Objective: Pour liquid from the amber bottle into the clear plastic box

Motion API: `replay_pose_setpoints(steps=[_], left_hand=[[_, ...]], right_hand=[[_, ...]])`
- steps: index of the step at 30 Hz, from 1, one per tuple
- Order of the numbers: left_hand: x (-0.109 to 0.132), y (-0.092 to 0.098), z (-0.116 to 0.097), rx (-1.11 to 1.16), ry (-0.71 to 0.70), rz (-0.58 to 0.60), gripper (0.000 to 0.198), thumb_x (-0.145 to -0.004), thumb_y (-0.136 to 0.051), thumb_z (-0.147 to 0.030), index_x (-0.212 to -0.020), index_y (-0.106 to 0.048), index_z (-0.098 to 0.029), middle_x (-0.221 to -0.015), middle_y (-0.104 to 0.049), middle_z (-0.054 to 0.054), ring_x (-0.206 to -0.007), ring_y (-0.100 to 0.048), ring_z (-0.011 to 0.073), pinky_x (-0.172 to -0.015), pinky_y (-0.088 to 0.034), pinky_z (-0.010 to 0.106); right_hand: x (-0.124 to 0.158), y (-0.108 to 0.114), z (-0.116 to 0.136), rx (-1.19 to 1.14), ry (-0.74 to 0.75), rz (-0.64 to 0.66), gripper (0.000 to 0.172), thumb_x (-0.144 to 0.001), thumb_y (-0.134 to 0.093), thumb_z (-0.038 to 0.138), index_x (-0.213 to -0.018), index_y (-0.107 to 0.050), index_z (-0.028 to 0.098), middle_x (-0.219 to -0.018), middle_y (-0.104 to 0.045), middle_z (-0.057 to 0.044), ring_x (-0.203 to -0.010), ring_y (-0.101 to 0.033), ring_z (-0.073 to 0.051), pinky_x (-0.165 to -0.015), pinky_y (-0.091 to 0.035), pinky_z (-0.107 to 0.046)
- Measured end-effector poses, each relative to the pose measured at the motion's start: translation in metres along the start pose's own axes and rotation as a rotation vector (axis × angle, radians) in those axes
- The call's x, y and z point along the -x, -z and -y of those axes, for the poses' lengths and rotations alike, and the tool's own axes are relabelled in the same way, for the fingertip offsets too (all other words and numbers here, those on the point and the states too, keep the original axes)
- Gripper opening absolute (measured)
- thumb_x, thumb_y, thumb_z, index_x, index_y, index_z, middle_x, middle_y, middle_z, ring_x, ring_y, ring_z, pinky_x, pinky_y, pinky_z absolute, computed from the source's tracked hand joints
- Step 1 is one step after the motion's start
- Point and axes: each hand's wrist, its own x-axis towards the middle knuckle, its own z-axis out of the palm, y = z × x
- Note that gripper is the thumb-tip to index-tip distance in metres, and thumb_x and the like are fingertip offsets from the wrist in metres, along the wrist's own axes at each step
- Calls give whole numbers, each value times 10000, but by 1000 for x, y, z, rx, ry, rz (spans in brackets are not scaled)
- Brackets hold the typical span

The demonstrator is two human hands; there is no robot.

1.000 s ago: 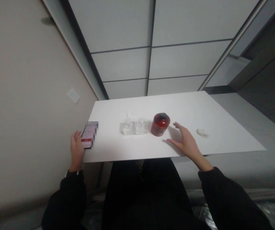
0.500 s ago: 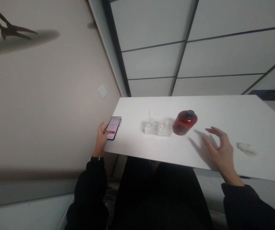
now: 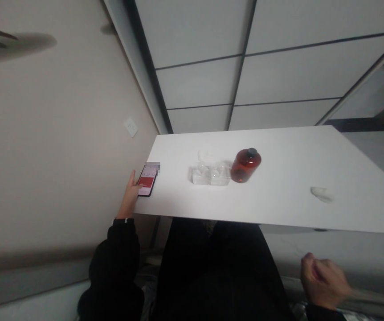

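At the table's left end, my left hand (image 3: 131,194) is at a smartphone (image 3: 148,180), its thumb over the lit screen. The phone's screen shows a digital readout and a red block; one finger points up beside it and the others are mostly hidden. My right hand (image 3: 324,278) is off the table at the lower right, curled into a loose fist with nothing visible in it. On the table are two small clear containers (image 3: 211,174) side by side. Right against them stands an amber-red bottle (image 3: 245,166) with a dark cap.
The white table (image 3: 279,200) meets a wall (image 3: 78,133) at its left end. A crumpled whitish piece (image 3: 321,194) lies on its right part. A small clear item (image 3: 201,155) lies behind the containers. Paneled white doors (image 3: 198,84) rise behind the table.
My right hand has dropped from above the table to below its front edge, and its spread fingers have curled in. The phone's red block looks larger. The view has shifted right.
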Motion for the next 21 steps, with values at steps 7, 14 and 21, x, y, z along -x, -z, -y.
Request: replay_pose_setpoints(steps=[7, 14, 21], left_hand=[[-5, 4, -7, -27, 105, -18, 869, -827, -635, -36, -1631, -329, -158, -882, -762, -15, -718, -693, 147, -682, -560, 244], [2, -3, -15, -36, 77, 45, 576, -700, -680, -78, -1272, -698, -140, -866, -795, 17, -716, -728, 170, -665, -583, 242], [3, -5, -21, -24, 55, 52, 606, -649, -670, -68, -1231, -738, -222, -1023, -820, 8, -824, -755, 178, -675, -601, 234]], right_hand=[[32, -28, -17, -22, -155, 140, 469, -917, -406, 349, -488, -567, 252, -424, -520, -50, -364, -519, -218, -434, -398, -311], [43, -45, -19, -30, 13, 416, 272, -902, -453, 223, -670, -588, 266, -559, -647, -29, -469, -630, -246, -484, -360, -286], [53, -54, -11, 5, 132, 615, 376, -987, -343, 187, -835, -657, 328, -739, -787, -26, -677, -792, -303, -562, -514, -330]])
